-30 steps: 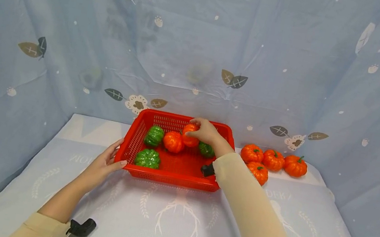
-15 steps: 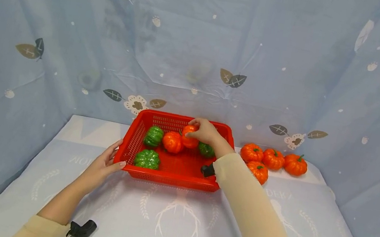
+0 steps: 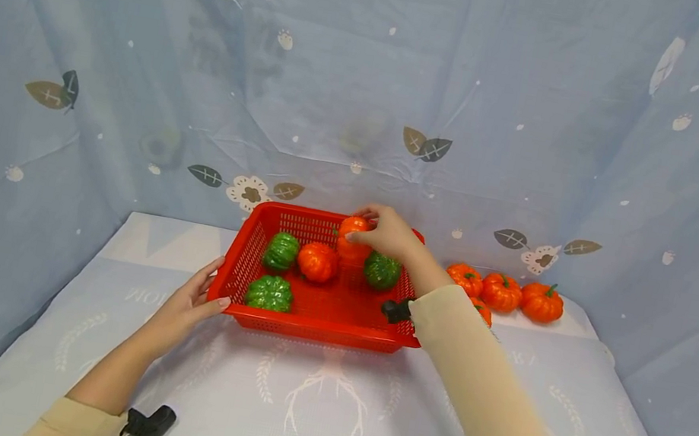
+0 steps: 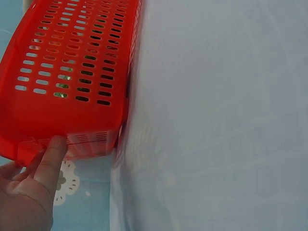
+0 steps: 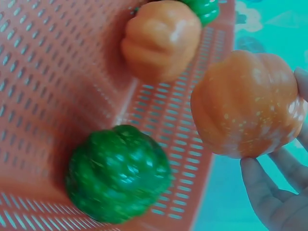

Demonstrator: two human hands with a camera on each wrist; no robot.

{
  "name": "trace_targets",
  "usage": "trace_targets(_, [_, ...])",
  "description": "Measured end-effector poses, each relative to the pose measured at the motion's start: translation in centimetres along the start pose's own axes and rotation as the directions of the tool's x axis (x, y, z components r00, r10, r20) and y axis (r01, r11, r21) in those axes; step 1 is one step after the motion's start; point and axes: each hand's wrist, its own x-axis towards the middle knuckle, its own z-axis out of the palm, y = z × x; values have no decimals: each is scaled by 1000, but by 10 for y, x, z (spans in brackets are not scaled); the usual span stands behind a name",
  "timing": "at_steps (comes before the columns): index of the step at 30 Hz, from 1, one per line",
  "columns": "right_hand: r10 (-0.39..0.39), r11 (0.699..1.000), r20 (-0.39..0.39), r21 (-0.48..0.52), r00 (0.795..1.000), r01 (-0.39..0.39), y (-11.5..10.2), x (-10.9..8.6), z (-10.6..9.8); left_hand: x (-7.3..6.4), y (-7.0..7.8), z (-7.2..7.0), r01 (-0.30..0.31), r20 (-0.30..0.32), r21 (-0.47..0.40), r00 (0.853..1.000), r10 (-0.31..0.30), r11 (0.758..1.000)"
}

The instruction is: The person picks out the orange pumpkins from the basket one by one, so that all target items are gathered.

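My right hand point(image 3: 388, 236) grips an orange pumpkin point(image 3: 354, 239) between thumb and fingers, raised over the back of the red plastic basket point(image 3: 338, 328). Up close in the right wrist view, the fingertips press the side of that pumpkin point(image 5: 248, 106). My left hand point(image 3: 189, 307) holds the basket's left end, thumb at the front corner. Inside the basket lie another orange pumpkin point(image 3: 317, 262) and green pumpkins: one at the back left point(image 3: 281, 251), one at the front left point(image 3: 270, 293), and one at the right point(image 3: 381, 271).
Several orange pumpkins point(image 3: 542, 303) sit on the table to the right of the basket, partly hidden by the right forearm. A white patterned cloth point(image 3: 321, 429) covers the table. Blue printed curtains point(image 3: 345, 78) hang behind and at both sides.
My right hand has lifted the orange pumpkin up from among the others in the basket and shifted slightly right. The green pumpkin at the right shows more fully. My left hand stays put.
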Motion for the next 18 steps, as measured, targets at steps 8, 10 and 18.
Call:
trace_targets(8, [-15,998,-42,65,999,18,-14,-26,-21,0,-1,-1,-3,1,0,1000,3,1000])
trace_targets(10, [-7,997,-55,71,998,11,-16,-35,-27,0,-1,-1,-7,0,0,1000,7,1000])
trace_targets(18, [64,994,-123,91,990,-53,-16,-75,-53,-1,0,0,-16,-3,5,1000,16,1000])
